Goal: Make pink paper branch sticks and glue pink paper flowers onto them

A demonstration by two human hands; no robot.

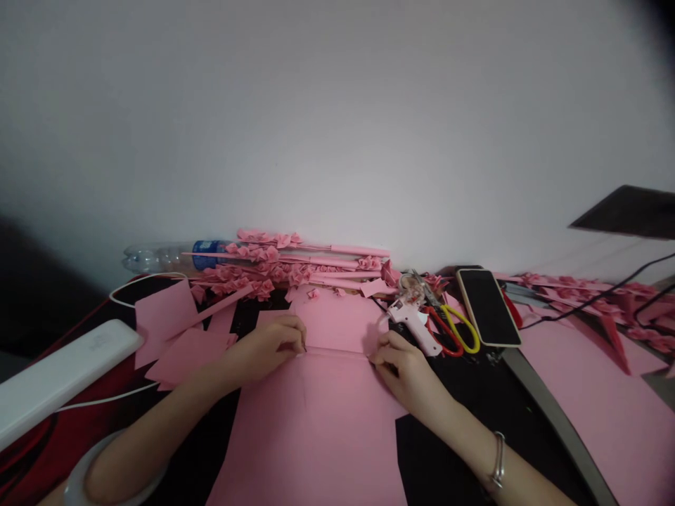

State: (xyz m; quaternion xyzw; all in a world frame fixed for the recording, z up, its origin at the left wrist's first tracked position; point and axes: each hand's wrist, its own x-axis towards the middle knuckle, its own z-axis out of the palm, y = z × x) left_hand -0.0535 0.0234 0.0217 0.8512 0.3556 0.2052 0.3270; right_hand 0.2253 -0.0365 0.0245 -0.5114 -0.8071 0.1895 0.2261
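Observation:
Large pink paper (pixel 321 429) lies flat in front of me on the black tabletop. Across it, between my hands, runs a narrow folded or rolled pink strip (pixel 337 353); whether it is the sheet's own edge or a separate piece, I cannot tell. My left hand (pixel 277 344) pinches the strip's left end with thumb and forefinger. At its right end, my right hand (pixel 398 365) pinches it the same way. A pale glue gun (pixel 414 325) lies just beyond my right hand, beside scissors with red and yellow handles (pixel 458 330).
Paper flowers on pink stems (pixel 264 270) are piled along the wall, by a clear plastic bottle (pixel 158 257). Pink squares (pixel 166 313) and a white bar-shaped device (pixel 68 372) lie left. Right are a phone (pixel 489 309), more pink sheets (pixel 606 400) and a dark cable (pixel 585 303).

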